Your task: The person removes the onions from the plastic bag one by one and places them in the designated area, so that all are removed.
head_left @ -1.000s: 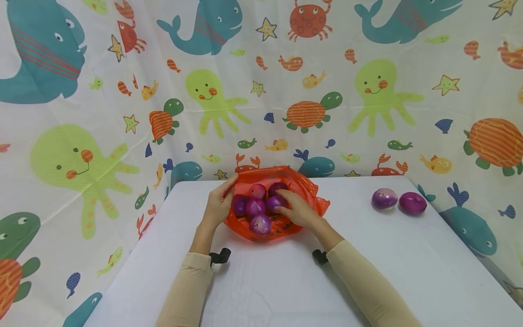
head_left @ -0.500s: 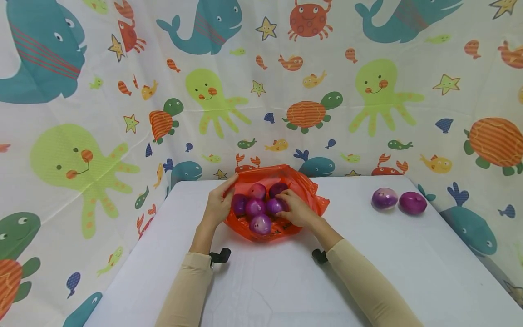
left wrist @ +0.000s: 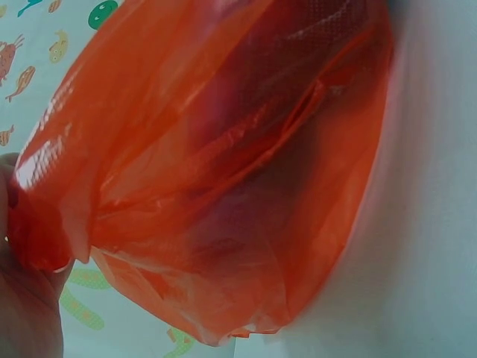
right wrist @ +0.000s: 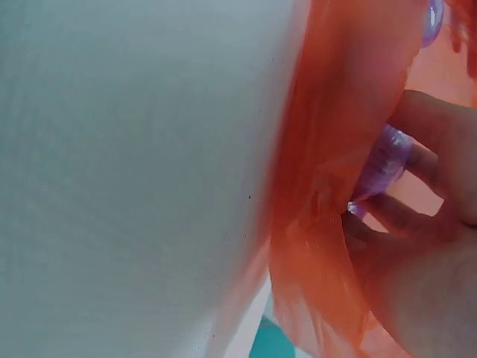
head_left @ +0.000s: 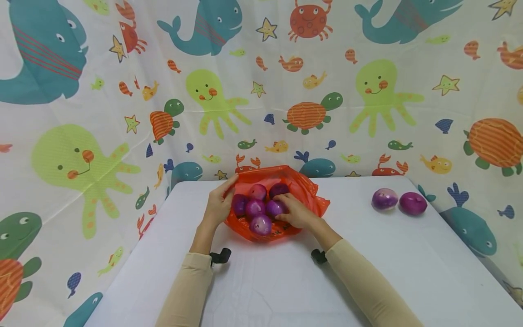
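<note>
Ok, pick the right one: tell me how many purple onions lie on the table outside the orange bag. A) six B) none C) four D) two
D: two purple onions lie side by side on the white table to the right, apart from the orange bag, where the right hand grips another onion and the left hand holds the bag's edge.

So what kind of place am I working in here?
Probably a staged tabletop set, not a kitchen: a plain white table closed in by a sea-animal print curtain, with only an orange plastic bag of purple onions and two loose onions on it.
</note>
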Available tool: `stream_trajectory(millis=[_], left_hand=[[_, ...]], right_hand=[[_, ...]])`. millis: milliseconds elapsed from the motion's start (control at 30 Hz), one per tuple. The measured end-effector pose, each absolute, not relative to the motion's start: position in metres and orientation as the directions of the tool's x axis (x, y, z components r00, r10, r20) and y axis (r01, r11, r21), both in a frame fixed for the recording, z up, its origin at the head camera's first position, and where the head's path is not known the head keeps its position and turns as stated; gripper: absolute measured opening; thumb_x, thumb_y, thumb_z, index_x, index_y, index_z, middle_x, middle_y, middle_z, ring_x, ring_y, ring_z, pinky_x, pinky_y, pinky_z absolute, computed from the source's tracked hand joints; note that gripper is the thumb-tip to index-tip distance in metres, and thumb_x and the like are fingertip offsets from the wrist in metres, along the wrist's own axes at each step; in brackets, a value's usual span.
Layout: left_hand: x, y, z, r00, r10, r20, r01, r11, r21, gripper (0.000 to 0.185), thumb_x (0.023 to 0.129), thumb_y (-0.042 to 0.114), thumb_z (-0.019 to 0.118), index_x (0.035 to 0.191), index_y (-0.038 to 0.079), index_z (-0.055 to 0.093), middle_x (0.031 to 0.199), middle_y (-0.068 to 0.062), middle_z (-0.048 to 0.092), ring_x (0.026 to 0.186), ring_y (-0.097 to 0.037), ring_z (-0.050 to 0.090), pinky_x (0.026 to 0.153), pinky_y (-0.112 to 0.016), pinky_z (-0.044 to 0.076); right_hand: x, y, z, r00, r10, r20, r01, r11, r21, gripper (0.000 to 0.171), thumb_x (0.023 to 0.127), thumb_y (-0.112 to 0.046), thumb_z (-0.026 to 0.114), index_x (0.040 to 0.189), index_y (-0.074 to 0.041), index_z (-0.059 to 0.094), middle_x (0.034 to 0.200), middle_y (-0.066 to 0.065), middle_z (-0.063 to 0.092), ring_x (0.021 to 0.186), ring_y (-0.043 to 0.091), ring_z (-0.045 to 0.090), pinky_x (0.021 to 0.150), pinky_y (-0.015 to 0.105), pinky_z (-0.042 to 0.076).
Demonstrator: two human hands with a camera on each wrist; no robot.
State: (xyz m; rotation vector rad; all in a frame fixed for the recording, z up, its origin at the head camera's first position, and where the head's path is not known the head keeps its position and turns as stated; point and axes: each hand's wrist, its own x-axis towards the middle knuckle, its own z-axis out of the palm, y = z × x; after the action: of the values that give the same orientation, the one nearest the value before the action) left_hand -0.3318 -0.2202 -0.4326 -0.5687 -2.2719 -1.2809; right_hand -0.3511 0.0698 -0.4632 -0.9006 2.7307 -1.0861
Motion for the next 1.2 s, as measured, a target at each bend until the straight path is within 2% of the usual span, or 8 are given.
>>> stream_trajectory(millis=[300, 467, 700, 1000, 1200], left_hand=[[-0.333, -0.22, -0.432, -0.805, 0.119, 0.581, 0.557, 0.486, 0.673, 0.048, 0.105, -0.002, 0.053, 0.152, 0.009, 0.054, 0.155, -0.006, 0.056, 0.144, -0.028, 0.053, 0.114, -0.043, 0.048], [-0.333, -0.22, -0.432, -0.804, 0.114, 0.583, 0.558, 0.485, 0.674, 0.048, 0.105, -0.001, 0.053, 0.152, 0.011, 0.054, 0.155, -0.005, 0.056, 0.144, -0.027, 0.054, 0.114, -0.043, 0.048], [-0.33, -0.22, -0.431, -0.816, 0.112, 0.567, 0.542, 0.489, 0.684, 0.048, 0.105, -0.001, 0.053, 0.152, 0.01, 0.054, 0.155, -0.007, 0.056, 0.145, -0.029, 0.052, 0.114, -0.045, 0.047], [-0.331, -0.221, -0.43, -0.805, 0.116, 0.582, 0.557, 0.487, 0.673, 0.047, 0.105, -0.002, 0.053, 0.151, 0.007, 0.054, 0.155, -0.008, 0.056, 0.144, -0.029, 0.054, 0.113, -0.044, 0.048], [-0.331, -0.221, -0.43, -0.805, 0.118, 0.581, 0.557, 0.486, 0.674, 0.047, 0.105, -0.001, 0.053, 0.152, 0.009, 0.054, 0.155, -0.009, 0.056, 0.144, -0.03, 0.053, 0.113, -0.045, 0.048]], right_hand=[[-0.344, 0.074, -0.459, -0.831, -0.522, 0.19, -0.5, 0.552, -0.667, 0.061, 0.095, -0.023, 0.076, 0.151, -0.016, 0.051, 0.149, 0.01, 0.055, 0.143, 0.037, 0.043, 0.115, 0.063, 0.045], [-0.333, 0.079, -0.452, -0.847, -0.481, 0.224, -0.492, 0.555, -0.67, 0.061, 0.095, -0.025, 0.076, 0.151, -0.024, 0.05, 0.152, 0.01, 0.048, 0.143, 0.036, 0.041, 0.11, 0.063, 0.05], [-0.326, 0.08, -0.439, -0.838, -0.439, 0.324, -0.535, 0.544, -0.647, 0.06, 0.095, -0.026, 0.077, 0.149, -0.029, 0.052, 0.148, 0.009, 0.043, 0.138, 0.037, 0.049, 0.104, 0.059, 0.056], [-0.319, 0.078, -0.429, -0.813, -0.393, 0.43, -0.582, 0.536, -0.612, 0.059, 0.094, -0.026, 0.078, 0.148, -0.029, 0.055, 0.149, 0.011, 0.04, 0.14, 0.034, 0.043, 0.103, 0.054, 0.058], [-0.317, 0.08, -0.422, -0.801, -0.354, 0.482, -0.595, 0.547, -0.588, 0.061, 0.092, -0.026, 0.08, 0.147, -0.028, 0.056, 0.148, 0.014, 0.042, 0.141, 0.036, 0.041, 0.103, 0.057, 0.058]])
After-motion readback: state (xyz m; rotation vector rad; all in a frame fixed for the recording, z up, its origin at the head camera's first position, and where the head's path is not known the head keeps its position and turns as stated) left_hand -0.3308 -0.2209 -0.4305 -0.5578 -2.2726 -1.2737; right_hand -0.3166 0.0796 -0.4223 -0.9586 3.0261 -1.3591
